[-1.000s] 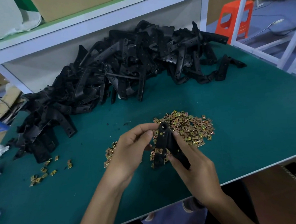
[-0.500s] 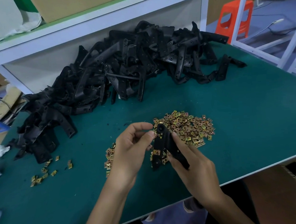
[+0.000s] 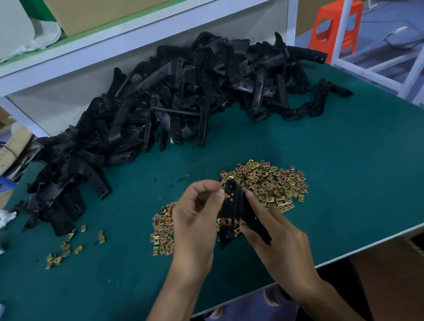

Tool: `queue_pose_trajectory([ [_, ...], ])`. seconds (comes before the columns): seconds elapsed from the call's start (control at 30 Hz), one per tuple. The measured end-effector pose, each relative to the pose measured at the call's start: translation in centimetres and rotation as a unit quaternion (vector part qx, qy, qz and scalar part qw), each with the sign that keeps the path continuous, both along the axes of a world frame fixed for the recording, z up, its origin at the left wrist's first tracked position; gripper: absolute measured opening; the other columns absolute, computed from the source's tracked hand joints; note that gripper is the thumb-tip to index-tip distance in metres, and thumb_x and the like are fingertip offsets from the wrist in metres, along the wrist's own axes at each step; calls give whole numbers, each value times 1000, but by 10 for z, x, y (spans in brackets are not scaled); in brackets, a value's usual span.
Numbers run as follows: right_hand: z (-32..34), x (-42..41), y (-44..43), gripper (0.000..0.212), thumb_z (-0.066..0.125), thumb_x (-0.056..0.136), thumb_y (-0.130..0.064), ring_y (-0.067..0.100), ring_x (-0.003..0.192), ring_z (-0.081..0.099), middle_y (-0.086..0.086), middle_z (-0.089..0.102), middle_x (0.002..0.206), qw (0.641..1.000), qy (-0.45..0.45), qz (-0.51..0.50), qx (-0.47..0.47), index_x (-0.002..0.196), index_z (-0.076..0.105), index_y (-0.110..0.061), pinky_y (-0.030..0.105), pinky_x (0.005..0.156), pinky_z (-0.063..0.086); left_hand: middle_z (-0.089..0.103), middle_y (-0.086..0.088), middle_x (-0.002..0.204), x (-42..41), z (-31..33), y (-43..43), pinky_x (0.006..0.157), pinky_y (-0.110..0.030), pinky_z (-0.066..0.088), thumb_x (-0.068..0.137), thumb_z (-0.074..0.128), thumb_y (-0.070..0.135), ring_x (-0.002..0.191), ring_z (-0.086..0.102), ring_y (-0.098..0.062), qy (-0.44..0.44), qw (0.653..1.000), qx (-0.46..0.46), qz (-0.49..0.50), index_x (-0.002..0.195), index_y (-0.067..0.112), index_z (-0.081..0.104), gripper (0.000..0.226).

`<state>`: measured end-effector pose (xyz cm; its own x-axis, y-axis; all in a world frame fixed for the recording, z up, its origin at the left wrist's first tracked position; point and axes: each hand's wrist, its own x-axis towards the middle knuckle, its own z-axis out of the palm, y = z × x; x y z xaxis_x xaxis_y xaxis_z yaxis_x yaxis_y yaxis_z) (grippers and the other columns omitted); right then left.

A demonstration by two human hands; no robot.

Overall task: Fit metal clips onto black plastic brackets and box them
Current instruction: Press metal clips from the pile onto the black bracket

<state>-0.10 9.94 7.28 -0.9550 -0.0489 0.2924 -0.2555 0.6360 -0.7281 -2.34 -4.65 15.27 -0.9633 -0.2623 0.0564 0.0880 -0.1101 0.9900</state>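
Both left hand (image 3: pixel 197 218) and right hand (image 3: pixel 277 238) curl round one black bracket (image 3: pixel 236 203); carton (image 3: pixel 321 9) print is unreadable.

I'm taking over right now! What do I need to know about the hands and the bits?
The left hand pinches the top end of the bracket; the right hand grips its lower part.
Done: at least one metal clip sits on that bracket.
Loose clips lie just behind the hands on the table; the bracket heap is at the back.
Left: finish this bracket, box it, then work through the heap.
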Motion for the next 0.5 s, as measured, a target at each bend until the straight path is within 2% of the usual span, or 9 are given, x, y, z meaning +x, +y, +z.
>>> queue_pose_trajectory([
  [0.1,-1,-1,2,76,64,94,-47,14,73,62,-13,62,104,1000,-10,8,4,153,16,-58,41,57,54,67,2,80,0,-3,0,72,-20,54,95,62,1,78,62,-11,-25,999,22,11,103,17,73,21],
  [0.17,-1,-1,2,76,64,94,-47,14,70,61,-13,60,101,1000,-8,6,6,154,18,-56,40,55,53,68,0,85,-2,-1,-2,75,-23,53,97,61,5,80,62,-11,-36,998,35,22,108,17,73,20],
  [0.3,-1,0,2,76,66,95,-44,16,69,60,-13,60,99,1000,-4,10,-12,155,20,-53,42,54,53,68,8,84,-7,5,-20,74,-25,47,101,57,11,72,55,-7,-29,996,55,71,108,22,76,23],
  [0.4,-2,0,4,76,63,95,-47,17,73,62,-11,61,101,1000,-10,13,-13,153,15,-59,43,58,54,68,11,87,-1,2,-17,77,-23,49,102,56,18,78,57,-5,-30,999,6,25,104,30,78,25],
  [0.5,-2,-1,3,75,62,95,-48,18,79,65,-11,63,106,1000,-12,14,-13,152,15,-60,45,62,55,73,6,94,6,-5,-5,84,-27,51,102,57,19,88,64,-11,-36,999,-25,7,100,31,77,23],
])
